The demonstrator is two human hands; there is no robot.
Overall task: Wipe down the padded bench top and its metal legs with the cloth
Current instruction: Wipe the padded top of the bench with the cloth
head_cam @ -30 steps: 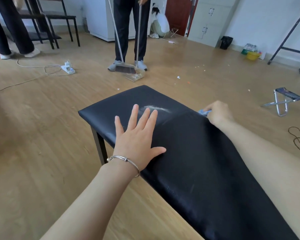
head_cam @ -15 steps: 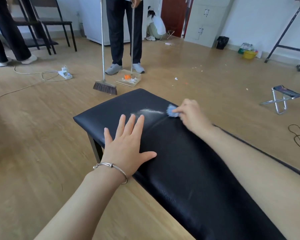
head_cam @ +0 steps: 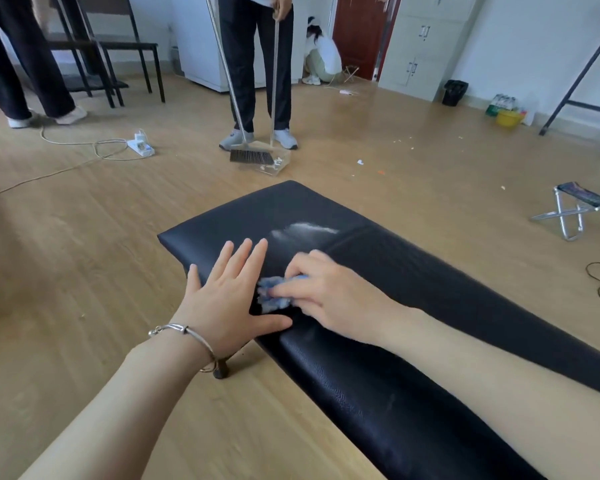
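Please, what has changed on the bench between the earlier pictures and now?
The right hand, gripping the blue cloth, has swept leftward across the bench top from its right edge and is now close beside the left hand. Nothing was taken up or let go. The left hand stays flat on the bench top, and the pale streak is still there.
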